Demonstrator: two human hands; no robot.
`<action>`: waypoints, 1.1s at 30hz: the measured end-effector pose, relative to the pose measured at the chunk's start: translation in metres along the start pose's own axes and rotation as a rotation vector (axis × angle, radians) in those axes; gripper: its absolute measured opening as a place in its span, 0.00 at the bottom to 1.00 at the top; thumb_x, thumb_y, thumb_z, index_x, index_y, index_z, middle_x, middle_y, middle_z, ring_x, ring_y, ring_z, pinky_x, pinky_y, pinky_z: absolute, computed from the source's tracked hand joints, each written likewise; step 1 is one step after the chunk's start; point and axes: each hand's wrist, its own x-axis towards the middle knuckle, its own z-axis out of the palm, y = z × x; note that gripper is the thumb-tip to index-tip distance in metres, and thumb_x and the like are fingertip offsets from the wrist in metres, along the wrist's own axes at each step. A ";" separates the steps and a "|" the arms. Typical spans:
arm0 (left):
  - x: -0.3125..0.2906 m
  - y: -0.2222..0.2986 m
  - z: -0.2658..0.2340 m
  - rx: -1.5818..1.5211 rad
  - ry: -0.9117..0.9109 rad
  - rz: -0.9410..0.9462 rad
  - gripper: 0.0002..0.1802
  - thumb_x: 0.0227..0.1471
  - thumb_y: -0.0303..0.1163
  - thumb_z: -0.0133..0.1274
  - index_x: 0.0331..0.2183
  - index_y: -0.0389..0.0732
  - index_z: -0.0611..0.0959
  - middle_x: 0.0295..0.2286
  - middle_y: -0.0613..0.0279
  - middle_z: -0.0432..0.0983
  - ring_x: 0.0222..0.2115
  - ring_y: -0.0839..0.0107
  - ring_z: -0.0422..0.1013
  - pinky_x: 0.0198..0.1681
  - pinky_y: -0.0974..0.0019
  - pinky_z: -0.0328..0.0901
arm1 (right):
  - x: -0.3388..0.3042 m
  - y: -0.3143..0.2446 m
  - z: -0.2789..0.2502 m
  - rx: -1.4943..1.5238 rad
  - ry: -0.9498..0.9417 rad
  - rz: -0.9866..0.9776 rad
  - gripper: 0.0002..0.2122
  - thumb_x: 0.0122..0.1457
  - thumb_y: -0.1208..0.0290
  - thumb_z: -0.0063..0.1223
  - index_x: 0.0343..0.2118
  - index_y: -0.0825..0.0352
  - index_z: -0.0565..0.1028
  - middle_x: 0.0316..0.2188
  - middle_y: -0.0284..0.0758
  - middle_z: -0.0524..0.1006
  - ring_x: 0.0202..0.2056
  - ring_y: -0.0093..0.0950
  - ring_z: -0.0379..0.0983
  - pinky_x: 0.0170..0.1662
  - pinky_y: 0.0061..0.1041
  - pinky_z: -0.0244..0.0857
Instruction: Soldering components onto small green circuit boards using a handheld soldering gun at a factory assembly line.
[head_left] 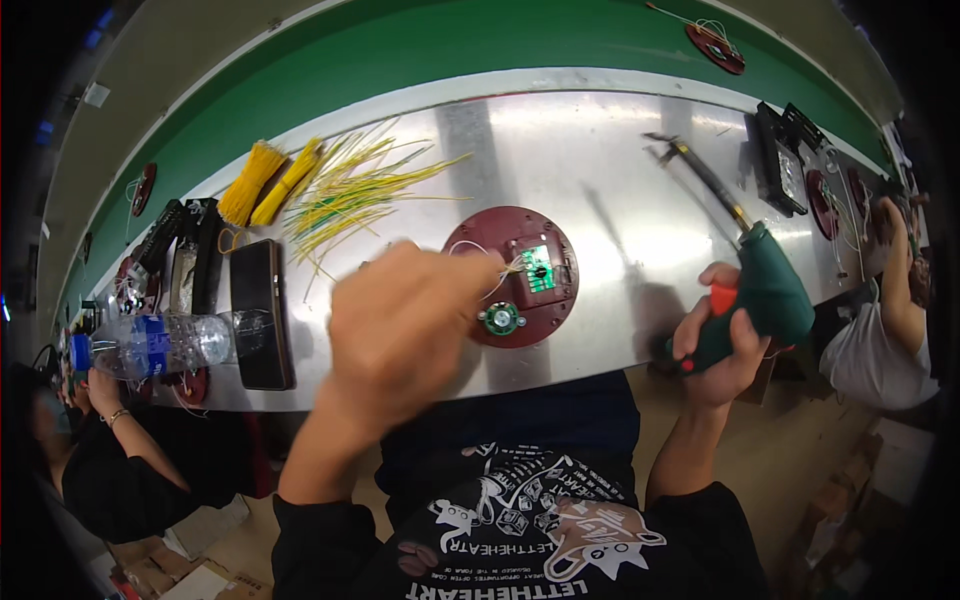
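A dark red round disc (468, 229) lies on the metal bench in front of me, carrying a small green circuit board (541, 268) and a round green-rimmed part (501, 319). My left hand (395, 325), slightly blurred, reaches over the disc's left side. Its fingers are pinched together at thin pale wires (514, 267) beside the board. To the right, my right hand (722, 340) is wrapped round the grip of a green soldering gun (775, 285) with a red trigger. The gun's long tip points up and away to the left, above the bench and apart from the disc.
Loose yellow-green wires (350, 195) and yellow wire bundles (252, 183) lie at the back left. Nearer are a dark phone (258, 315) and a plastic bottle (150, 345) on its side. Black parts (780, 160) stand far right. Co-workers' arms (903, 290) show at both sides.
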 end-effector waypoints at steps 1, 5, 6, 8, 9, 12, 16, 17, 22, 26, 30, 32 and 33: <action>-0.007 0.006 0.010 0.013 0.033 0.026 0.12 0.41 0.17 0.60 0.34 0.34 0.85 0.25 0.57 0.77 0.22 0.65 0.72 0.22 0.65 0.66 | -0.005 -0.005 0.001 -0.013 -0.063 -0.033 0.24 0.64 0.59 0.50 0.51 0.78 0.68 0.39 0.47 0.73 0.14 0.23 0.66 0.16 0.18 0.58; -0.023 0.007 0.038 0.076 0.088 0.013 0.14 0.37 0.18 0.62 0.33 0.34 0.84 0.25 0.60 0.74 0.21 0.66 0.71 0.21 0.66 0.65 | -0.030 -0.017 -0.009 -0.204 -0.200 -0.053 0.28 0.61 0.57 0.56 0.50 0.82 0.71 0.35 0.49 0.75 0.14 0.26 0.70 0.16 0.18 0.58; -0.026 0.006 0.042 0.103 0.101 -0.002 0.14 0.37 0.18 0.62 0.33 0.34 0.84 0.25 0.60 0.73 0.20 0.66 0.71 0.21 0.66 0.64 | -0.034 -0.020 -0.010 -0.206 -0.205 -0.047 0.28 0.61 0.57 0.56 0.50 0.82 0.71 0.35 0.49 0.75 0.14 0.26 0.70 0.16 0.18 0.58; -0.030 0.005 0.046 0.106 0.082 -0.011 0.15 0.36 0.18 0.63 0.33 0.34 0.84 0.25 0.60 0.73 0.20 0.66 0.71 0.21 0.66 0.65 | -0.039 -0.030 -0.013 -0.227 -0.300 0.032 0.24 0.57 0.61 0.59 0.46 0.80 0.74 0.38 0.47 0.77 0.18 0.27 0.72 0.21 0.20 0.63; -0.032 0.005 0.047 0.110 0.064 -0.012 0.15 0.36 0.18 0.63 0.33 0.34 0.84 0.25 0.60 0.73 0.20 0.66 0.71 0.21 0.66 0.65 | -0.040 -0.032 -0.014 -0.237 -0.348 0.072 0.22 0.56 0.63 0.60 0.44 0.80 0.75 0.39 0.46 0.77 0.21 0.27 0.74 0.23 0.22 0.66; -0.038 0.002 0.053 0.107 0.047 -0.022 0.15 0.35 0.19 0.63 0.33 0.34 0.84 0.25 0.60 0.73 0.20 0.66 0.71 0.21 0.66 0.65 | -0.044 -0.036 -0.018 -0.424 -0.390 0.077 0.19 0.51 0.66 0.61 0.39 0.77 0.78 0.36 0.44 0.78 0.24 0.28 0.75 0.27 0.23 0.68; -0.041 0.001 0.056 0.094 0.049 -0.032 0.16 0.35 0.19 0.64 0.33 0.33 0.84 0.25 0.60 0.72 0.20 0.67 0.71 0.20 0.66 0.65 | -0.046 -0.034 -0.016 -0.532 -0.406 0.070 0.15 0.45 0.69 0.61 0.35 0.74 0.80 0.31 0.42 0.79 0.27 0.30 0.75 0.31 0.24 0.69; -0.042 0.002 0.056 0.098 0.050 -0.035 0.16 0.35 0.19 0.64 0.33 0.33 0.84 0.25 0.60 0.72 0.20 0.67 0.71 0.20 0.66 0.65 | -0.045 -0.033 -0.015 -0.539 -0.409 0.066 0.15 0.44 0.70 0.60 0.34 0.74 0.80 0.30 0.41 0.79 0.27 0.30 0.76 0.32 0.25 0.69; -0.044 0.001 0.057 0.098 0.059 -0.030 0.16 0.36 0.19 0.63 0.34 0.33 0.84 0.26 0.60 0.72 0.21 0.67 0.72 0.21 0.66 0.65 | -0.043 -0.023 -0.022 -0.484 -0.498 -0.030 0.28 0.57 0.50 0.64 0.43 0.78 0.77 0.35 0.43 0.77 0.16 0.22 0.72 0.19 0.18 0.62; -0.045 0.001 0.058 0.080 0.068 -0.024 0.16 0.36 0.19 0.64 0.34 0.33 0.84 0.26 0.60 0.72 0.21 0.67 0.72 0.21 0.66 0.66 | -0.041 -0.028 -0.019 -0.473 -0.482 0.027 0.28 0.56 0.50 0.65 0.43 0.78 0.77 0.34 0.42 0.77 0.16 0.22 0.72 0.19 0.17 0.62; -0.045 -0.002 0.060 0.063 0.086 -0.024 0.16 0.36 0.20 0.64 0.34 0.34 0.84 0.25 0.60 0.71 0.22 0.67 0.72 0.21 0.66 0.66 | -0.042 -0.032 -0.016 -0.474 -0.459 0.088 0.28 0.55 0.51 0.66 0.42 0.77 0.77 0.33 0.40 0.76 0.17 0.21 0.72 0.20 0.17 0.62; -0.046 -0.003 0.060 0.059 0.084 -0.032 0.16 0.36 0.20 0.63 0.34 0.34 0.84 0.25 0.61 0.71 0.21 0.67 0.72 0.20 0.66 0.66 | -0.042 -0.034 -0.010 -0.507 -0.394 0.106 0.19 0.47 0.61 0.62 0.34 0.75 0.78 0.28 0.39 0.76 0.20 0.24 0.70 0.23 0.20 0.61; -0.046 -0.003 0.060 0.056 0.080 -0.037 0.15 0.36 0.20 0.63 0.34 0.34 0.84 0.25 0.61 0.71 0.21 0.67 0.72 0.20 0.66 0.65 | -0.042 -0.034 -0.009 -0.523 -0.362 0.114 0.15 0.43 0.66 0.60 0.30 0.74 0.78 0.26 0.39 0.75 0.21 0.26 0.69 0.25 0.22 0.61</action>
